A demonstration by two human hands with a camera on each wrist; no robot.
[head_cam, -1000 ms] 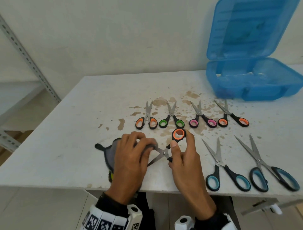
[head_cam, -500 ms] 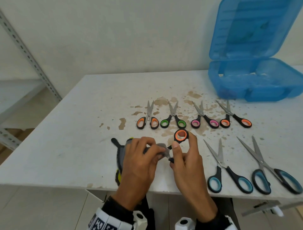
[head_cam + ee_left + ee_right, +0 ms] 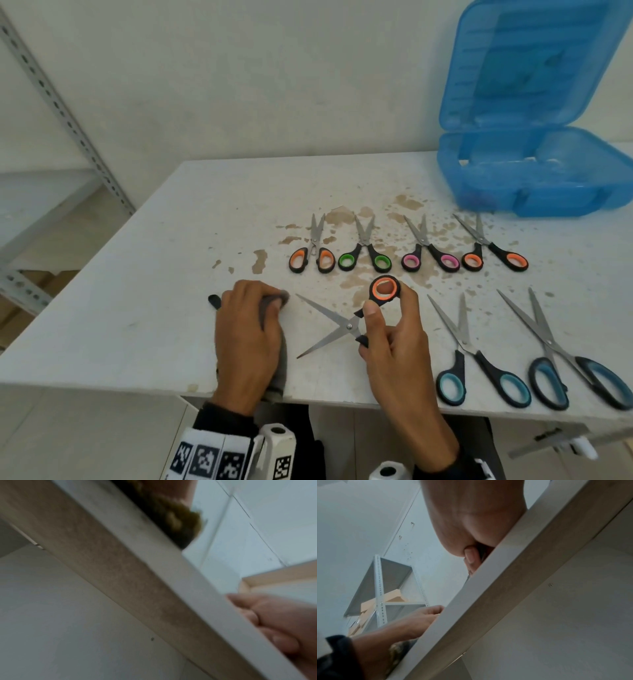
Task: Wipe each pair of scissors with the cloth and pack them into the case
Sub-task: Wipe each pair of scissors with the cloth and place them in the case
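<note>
My right hand (image 3: 383,318) grips a pair of orange-handled scissors (image 3: 346,325) by the handles. Their blades are spread wide and point left, just above the table. My left hand (image 3: 250,329) grips a grey cloth (image 3: 277,363) and rests on the table, a short way left of the blade tips. The open blue case (image 3: 534,178) stands at the back right with its lid up. Both wrist views look up from below the table edge (image 3: 197,582); the left one shows the cloth's fuzzy underside (image 3: 180,524), the right one only my palm (image 3: 471,513).
A row of small scissors (image 3: 407,250) with orange, green and pink handles lies behind my hands. Two larger blue-handled scissors (image 3: 479,356) lie at the front right. Brown stains mark the white table (image 3: 154,274). A metal shelf rack (image 3: 51,120) stands at the left.
My left hand has slid left with the cloth, off the blades, which are now bare and spread. My right hand has kept its hold on the handles.
</note>
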